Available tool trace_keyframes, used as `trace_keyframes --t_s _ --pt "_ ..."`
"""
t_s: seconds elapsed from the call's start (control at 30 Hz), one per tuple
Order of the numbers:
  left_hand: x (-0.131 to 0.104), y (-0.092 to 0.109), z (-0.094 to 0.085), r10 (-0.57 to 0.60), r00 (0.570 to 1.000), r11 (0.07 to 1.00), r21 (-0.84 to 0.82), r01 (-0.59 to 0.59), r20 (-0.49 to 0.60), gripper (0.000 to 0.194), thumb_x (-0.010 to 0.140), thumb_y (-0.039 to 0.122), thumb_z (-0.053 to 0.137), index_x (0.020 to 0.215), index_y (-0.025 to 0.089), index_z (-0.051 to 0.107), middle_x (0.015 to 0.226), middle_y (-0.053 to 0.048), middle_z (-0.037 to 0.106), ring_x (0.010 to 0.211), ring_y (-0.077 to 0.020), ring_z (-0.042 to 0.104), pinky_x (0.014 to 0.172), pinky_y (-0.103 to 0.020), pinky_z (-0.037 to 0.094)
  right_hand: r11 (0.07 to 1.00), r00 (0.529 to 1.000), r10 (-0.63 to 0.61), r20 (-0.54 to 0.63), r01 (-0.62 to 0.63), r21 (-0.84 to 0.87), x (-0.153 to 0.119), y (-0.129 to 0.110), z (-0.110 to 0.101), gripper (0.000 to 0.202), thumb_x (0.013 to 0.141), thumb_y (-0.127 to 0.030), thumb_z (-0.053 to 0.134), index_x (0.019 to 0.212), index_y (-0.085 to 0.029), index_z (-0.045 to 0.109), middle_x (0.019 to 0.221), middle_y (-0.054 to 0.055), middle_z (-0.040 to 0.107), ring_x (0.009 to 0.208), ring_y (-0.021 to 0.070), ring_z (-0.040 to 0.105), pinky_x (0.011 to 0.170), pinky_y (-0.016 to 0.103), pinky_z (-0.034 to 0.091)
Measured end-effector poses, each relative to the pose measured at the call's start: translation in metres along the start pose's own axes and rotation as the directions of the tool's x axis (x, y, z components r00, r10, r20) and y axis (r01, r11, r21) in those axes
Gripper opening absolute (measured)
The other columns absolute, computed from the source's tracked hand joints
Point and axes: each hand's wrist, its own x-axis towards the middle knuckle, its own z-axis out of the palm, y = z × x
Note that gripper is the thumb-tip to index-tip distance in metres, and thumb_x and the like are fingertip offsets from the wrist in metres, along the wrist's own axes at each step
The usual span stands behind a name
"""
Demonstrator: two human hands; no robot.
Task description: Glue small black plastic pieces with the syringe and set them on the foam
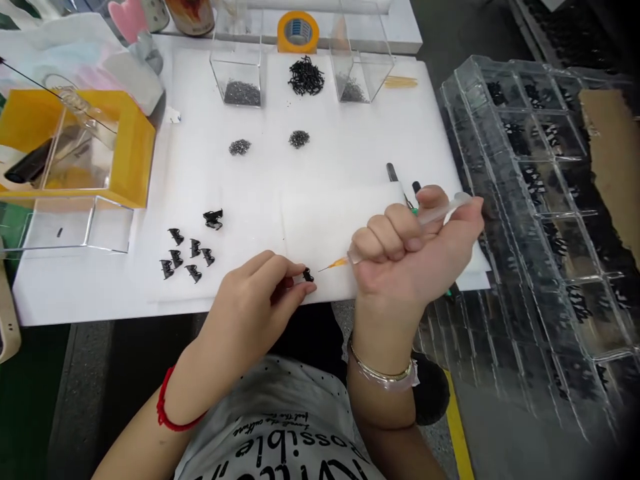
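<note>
Pinching a small black molded piece [309,275] between thumb and fingertips, the grip of the left hand [260,300] is pressed together at the near edge of the white tabletop [340,173]; the right hand [410,250], just above the near right corner, has its grip closed around a translucent plastic syringe [436,215], whose orange tip [338,263] and thin needle point left, the needle's end near the black piece but apart from it.

Six loose black molded pieces [176,259] lie in a cluster toward the near left corner; a larger black clump [213,219] sits just beyond them, toward the far edge; two small mounds of tiny dark bits [299,139] lie farther back, near the middle.

Along the far edge stand two clear open boxes [236,77] holding dark bits, with a heap of short black strips [306,76] between them and an orange tape roll [299,32] behind the heap; a yellow-walled box [135,157] is at the left edge, a clear shallow tray [107,230] just in front of it; stacked clear compartment trays [545,160], holding black pieces, stand beyond the right edge.
</note>
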Motion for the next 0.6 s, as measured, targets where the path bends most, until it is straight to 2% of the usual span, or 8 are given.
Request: trace_keyframes --t_s 0.27,0.6 --pt "0.0016 -0.0002 -0.0010 -0.063 0.998 0.994 -0.087 0.065 0.026 0.006 0.079 0.017 0.071 0.081 0.015 0.065 0.067 0.002 0.063 0.054 -0.0077 0.055 0.049 -0.019 0.045 0.999 1.000 -0.012 -0.006 0.012 -0.048 -0.0011 0.0093 -0.0069 0.059 0.095 -0.056 0.022 0.064 -0.022 0.060 0.039 -0.009 0.017 0.033 0.0067 0.008 0.033 0.020 0.012" --pt "0.0008 -0.0009 -0.0021 -0.095 0.995 0.991 -0.095 0.099 0.041 0.007 0.080 0.019 0.070 0.080 0.016 0.064 0.069 0.004 0.063 0.052 -0.0054 0.055 0.048 -0.018 0.045 0.991 0.998 0.058 -0.023 -0.060 -0.119 0.0007 0.0067 -0.0035 0.063 0.094 -0.059 0.012 0.064 -0.023 0.054 0.038 -0.009 0.015 0.032 0.0065 0.008 0.034 0.021 0.011"
